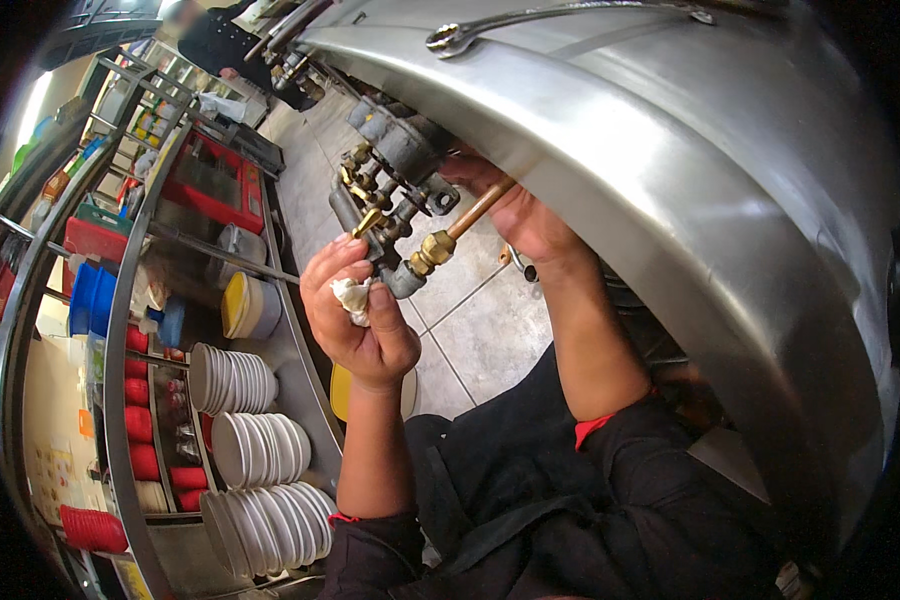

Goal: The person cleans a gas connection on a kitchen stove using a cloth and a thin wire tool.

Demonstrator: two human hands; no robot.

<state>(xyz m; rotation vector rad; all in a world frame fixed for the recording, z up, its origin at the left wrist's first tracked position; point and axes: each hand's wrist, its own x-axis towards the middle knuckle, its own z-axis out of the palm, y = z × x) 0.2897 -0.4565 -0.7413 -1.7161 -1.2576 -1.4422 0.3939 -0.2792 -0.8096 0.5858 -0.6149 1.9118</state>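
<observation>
My left hand (358, 325) is closed with a crumpled piece of white wiping cloth (351, 298) between fingers and thumb. Its fingertips touch the small brass valve handle (368, 222) on a grey metal gas pipe (347, 210). A brass fitting (433, 252) joins that pipe's elbow (403, 280) to a copper tube (482, 205), which rises under the steel edge. Behind the copper tube, my right hand (525, 222) reaches up with its palm showing and fingers stretched toward the round grey regulator (402, 145). Those fingertips are partly hidden.
A stainless steel body (610, 130) curves over the right side, with a wrench (570, 12) lying on top. Left, a metal rack (290, 370) holds stacked white plates (260, 447), red cups and tubs. A person (220, 45) stands far back on the tiled floor (500, 320).
</observation>
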